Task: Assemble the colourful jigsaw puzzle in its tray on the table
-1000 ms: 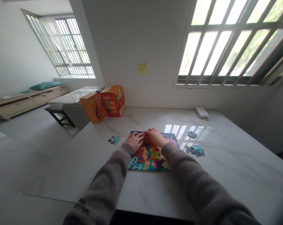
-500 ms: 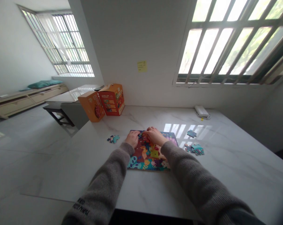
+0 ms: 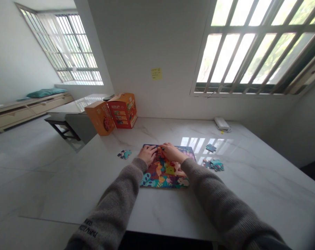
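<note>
A colourful rectangular puzzle board [image 3: 160, 172] lies flat on the white marbled table. My left hand [image 3: 147, 154] rests on its upper left part, the fingers bent towards the top edge. Near the middle of the top edge, my right hand [image 3: 170, 152] has its fingers closed and pointing down at the board, close to the left fingertips. Whatever is under the right fingertips is too small to name. Loose puzzle pieces [image 3: 124, 154] lie left of the board. To the right are a bluish piece [image 3: 211, 148] and a small pile of pieces [image 3: 217, 165].
Two orange boxes [image 3: 101, 118] [image 3: 123, 111] stand at the table's back left. A white device with a cable [image 3: 221, 123] lies at the back right. The table's [image 3: 162, 215] front edge is close to my body. A yellow note [image 3: 156, 74] is on the wall.
The view has shifted slightly, moving the scene a little to the left. My left fingers have moved slightly towards the right hand at the board's top edge.
</note>
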The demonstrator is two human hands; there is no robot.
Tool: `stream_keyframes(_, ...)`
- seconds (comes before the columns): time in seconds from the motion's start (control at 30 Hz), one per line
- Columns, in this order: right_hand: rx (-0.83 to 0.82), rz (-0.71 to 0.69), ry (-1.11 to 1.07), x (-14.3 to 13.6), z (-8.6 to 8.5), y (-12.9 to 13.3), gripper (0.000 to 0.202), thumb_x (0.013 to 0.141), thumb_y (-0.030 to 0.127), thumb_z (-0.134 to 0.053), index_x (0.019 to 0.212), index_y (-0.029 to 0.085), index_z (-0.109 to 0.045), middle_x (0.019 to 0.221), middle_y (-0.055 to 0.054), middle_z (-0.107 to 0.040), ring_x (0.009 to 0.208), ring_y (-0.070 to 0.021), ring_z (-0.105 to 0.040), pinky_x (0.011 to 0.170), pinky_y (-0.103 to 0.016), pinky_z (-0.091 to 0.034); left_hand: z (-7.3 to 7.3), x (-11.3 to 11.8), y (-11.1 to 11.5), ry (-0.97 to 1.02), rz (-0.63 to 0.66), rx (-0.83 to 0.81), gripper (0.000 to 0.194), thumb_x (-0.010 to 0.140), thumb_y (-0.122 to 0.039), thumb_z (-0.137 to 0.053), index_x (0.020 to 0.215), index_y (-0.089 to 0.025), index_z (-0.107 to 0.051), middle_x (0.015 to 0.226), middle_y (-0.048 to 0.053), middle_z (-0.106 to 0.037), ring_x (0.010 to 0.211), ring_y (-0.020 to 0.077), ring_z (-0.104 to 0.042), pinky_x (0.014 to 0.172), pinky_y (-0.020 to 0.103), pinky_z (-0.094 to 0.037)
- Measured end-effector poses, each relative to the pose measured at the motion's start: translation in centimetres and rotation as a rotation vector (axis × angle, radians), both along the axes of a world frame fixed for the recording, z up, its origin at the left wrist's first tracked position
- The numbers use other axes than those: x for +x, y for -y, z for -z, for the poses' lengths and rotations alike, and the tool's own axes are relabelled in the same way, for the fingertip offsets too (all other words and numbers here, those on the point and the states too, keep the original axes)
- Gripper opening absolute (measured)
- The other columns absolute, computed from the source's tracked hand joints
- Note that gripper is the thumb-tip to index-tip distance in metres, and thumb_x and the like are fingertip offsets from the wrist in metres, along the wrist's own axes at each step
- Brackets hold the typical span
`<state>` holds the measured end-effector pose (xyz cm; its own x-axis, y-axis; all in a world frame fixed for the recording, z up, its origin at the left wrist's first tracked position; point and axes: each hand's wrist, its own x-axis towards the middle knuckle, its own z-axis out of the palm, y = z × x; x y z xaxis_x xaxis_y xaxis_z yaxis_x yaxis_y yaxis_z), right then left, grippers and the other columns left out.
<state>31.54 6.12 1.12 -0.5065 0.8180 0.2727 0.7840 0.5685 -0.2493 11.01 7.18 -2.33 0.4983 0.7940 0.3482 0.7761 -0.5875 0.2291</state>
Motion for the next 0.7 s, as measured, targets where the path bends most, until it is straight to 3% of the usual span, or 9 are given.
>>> stream_keyframes(0.13, 0.021, -0.043, -0.073, 0.3, 0.5, 1.0, 0.035, 0.088, 0.005, -0.052, 0.12, 0.013, -0.065, 0.121, -0.014, -0.065, 0.11, -0.0222, -0.059, 0.1, -0.035, -0.045, -0.6, -0.1, 0.5, -0.033, 0.009, -0.008, 0.037, 0.095, -0.033, -0.051, 0.13, -0.029, -0.065, 0.139, 0.003, -0.06, 0.116, 0.027, -0.046, 0.101, 0.045, -0.04)
stream_keyframes(0.3, 0.049, 0.035, -0.128, 2.9, 0.3, 2.7, 0.031, 0.093, 0.016, -0.054, 0.122, 0.017, -0.065, 0.118, -0.013, -0.067, 0.108, -0.0225, -0.06, 0.097, -0.035, -0.047, -1.1, 0.0, 0.8, -0.042, 0.01, -0.021, 0.038, 0.097, -0.035, -0.049, 0.131, -0.031, -0.063, 0.139, 0.002, -0.059, 0.117, 0.0278, -0.045, 0.1, 0.045, -0.04)
stream_keyframes(0.47, 0.078, 0.241, -0.115, 10.6, 0.7, 3.3, 0.026, 0.09, 0.018, -0.057, 0.112, 0.02, -0.07, 0.111, -0.009, -0.069, 0.103, -0.0234, -0.06, 0.093, -0.035, -0.046, -0.9, 0.0, 0.5, -0.018, 0.026, -0.009, 0.037, 0.096, -0.034, -0.05, 0.129, -0.028, -0.065, 0.137, 0.003, -0.06, 0.114, 0.0262, -0.046, 0.103, 0.044, -0.04)
stream_keyframes(0.6, 0.134, 0.575, -0.072, 18.0, 1.1, 3.8, 0.028, 0.089, 0.018, -0.053, 0.111, 0.019, -0.07, 0.113, -0.011, -0.067, 0.101, -0.0253, -0.058, 0.09, -0.036, -0.045, -0.7, -0.1, 0.3, -0.002, 0.043, 0.007, 0.037, 0.095, -0.034, -0.05, 0.127, -0.026, -0.066, 0.135, 0.005, -0.061, 0.113, 0.0259, -0.047, 0.104, 0.044, -0.04)
stream_keyframes(0.7, 0.121, 0.754, -0.008, 21.8, 1.7, 4.6, 0.03, 0.087, 0.022, -0.056, 0.114, 0.02, -0.069, 0.121, -0.012, -0.063, 0.103, -0.0279, -0.056, 0.087, -0.036, -0.044, -0.7, 0.0, 0.3, 0.004, 0.041, 0.008, 0.037, 0.094, -0.033, -0.051, 0.127, -0.026, -0.066, 0.134, 0.005, -0.061, 0.112, 0.0266, -0.048, 0.102, 0.045, -0.041)
